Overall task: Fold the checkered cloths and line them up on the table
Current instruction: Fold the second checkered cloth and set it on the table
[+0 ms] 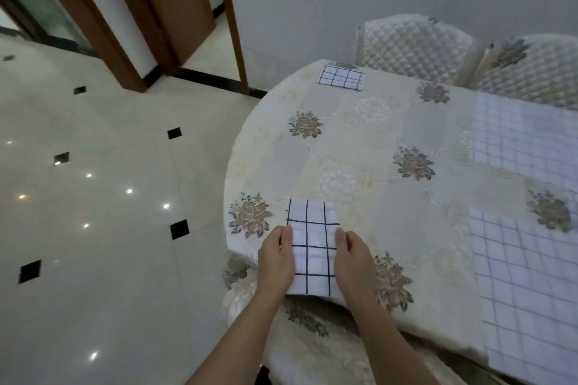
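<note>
Head view: folded cloth at the table's near edge, between two hands.
Left hand and right hand lay fingers over its side edges; thumbs hidden, so grasp or mere touch cannot be told. Second folded cloth at far edge; two flat cloths right.

- One head-worn view (wide-angle, edges curved) looks forward and down over the near left end of the table.
- It sits close above the folded cloth; the floor fills the left.
</note>
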Demonstrator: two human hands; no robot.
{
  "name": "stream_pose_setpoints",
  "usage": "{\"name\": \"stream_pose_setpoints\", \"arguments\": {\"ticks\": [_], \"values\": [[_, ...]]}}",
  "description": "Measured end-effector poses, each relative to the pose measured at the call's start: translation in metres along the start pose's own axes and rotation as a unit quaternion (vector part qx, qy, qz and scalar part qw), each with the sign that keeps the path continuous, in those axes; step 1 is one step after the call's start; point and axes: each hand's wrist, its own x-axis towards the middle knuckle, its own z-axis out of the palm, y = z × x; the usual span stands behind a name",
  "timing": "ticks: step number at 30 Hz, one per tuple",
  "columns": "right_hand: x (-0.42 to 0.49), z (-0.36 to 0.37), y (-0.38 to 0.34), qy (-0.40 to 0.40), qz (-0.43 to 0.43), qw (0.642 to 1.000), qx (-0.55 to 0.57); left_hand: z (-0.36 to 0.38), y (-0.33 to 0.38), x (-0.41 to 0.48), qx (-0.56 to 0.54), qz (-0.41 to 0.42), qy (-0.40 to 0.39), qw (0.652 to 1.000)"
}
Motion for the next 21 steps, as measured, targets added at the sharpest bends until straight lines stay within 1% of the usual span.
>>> {"name": "stream_pose_setpoints", "arguments": {"ticks": [3,6,10,14,19,21], "values": [[-0.008,0.015,-0.011,-0.046,-0.042,0.998,-0.007,-0.022,-0.008,-0.01,-0.017,-0.011,0.062,0.998],[-0.022,0.038,-0.024,-0.1,-0.072,0.992,-0.009,-0.054,-0.021,-0.019,0.013,-0.02,0.124,0.992],[-0.043,0.075,-0.046,-0.168,-0.106,0.98,-0.01,-0.1,-0.038,-0.034,0.031,-0.044,0.204,0.977],[-0.066,0.12,-0.071,-0.216,-0.139,0.966,-0.019,-0.145,-0.057,-0.042,0.024,-0.064,0.275,0.959],[-0.088,0.177,-0.089,-0.266,-0.17,0.948,-0.03,-0.195,-0.088,-0.039,-0.016,-0.098,0.319,0.943],[-0.095,0.202,-0.101,-0.27,-0.196,0.942,-0.036,-0.218,-0.102,-0.029,-0.033,-0.105,0.326,0.939]]}}
